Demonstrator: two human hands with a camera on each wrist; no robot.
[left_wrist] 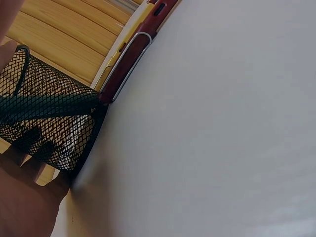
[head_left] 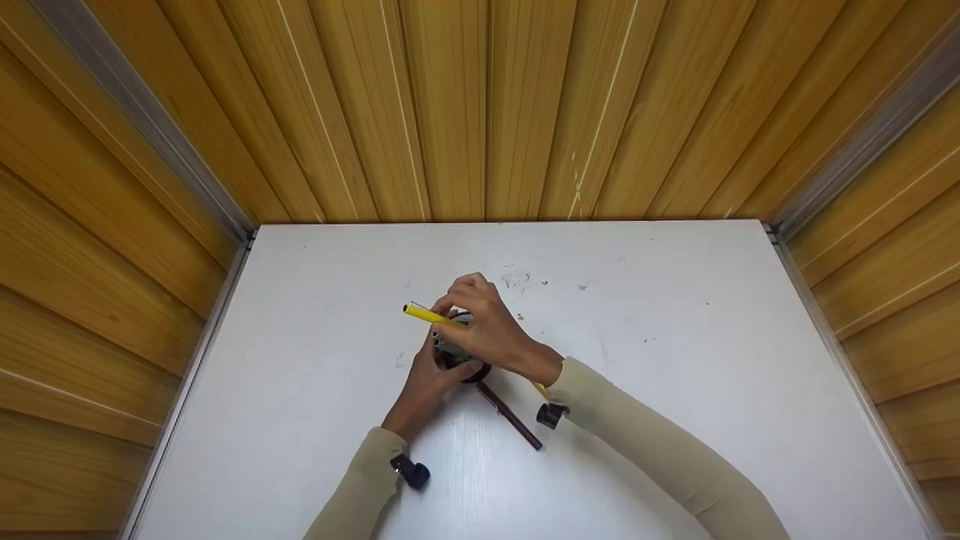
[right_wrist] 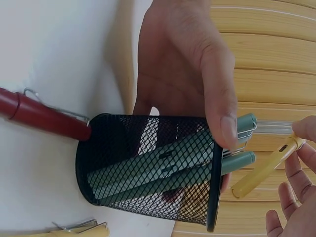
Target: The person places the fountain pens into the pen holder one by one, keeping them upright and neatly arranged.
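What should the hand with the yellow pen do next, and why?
Probably tip the yellow pen down and slide it into the mesh cup. The right hand pinches it just above the rim, where green pens already sit, and the left hand grips the cup. A red pen lies on the table.

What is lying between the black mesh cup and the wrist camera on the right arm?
A dark red pen lies on the white table, running from the mesh cup towards it; head view.

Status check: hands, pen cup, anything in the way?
Left hand grips mesh cup, green pens inside. Right hand pinches yellow pen over the rim. Red pen lies on table against cup's base.
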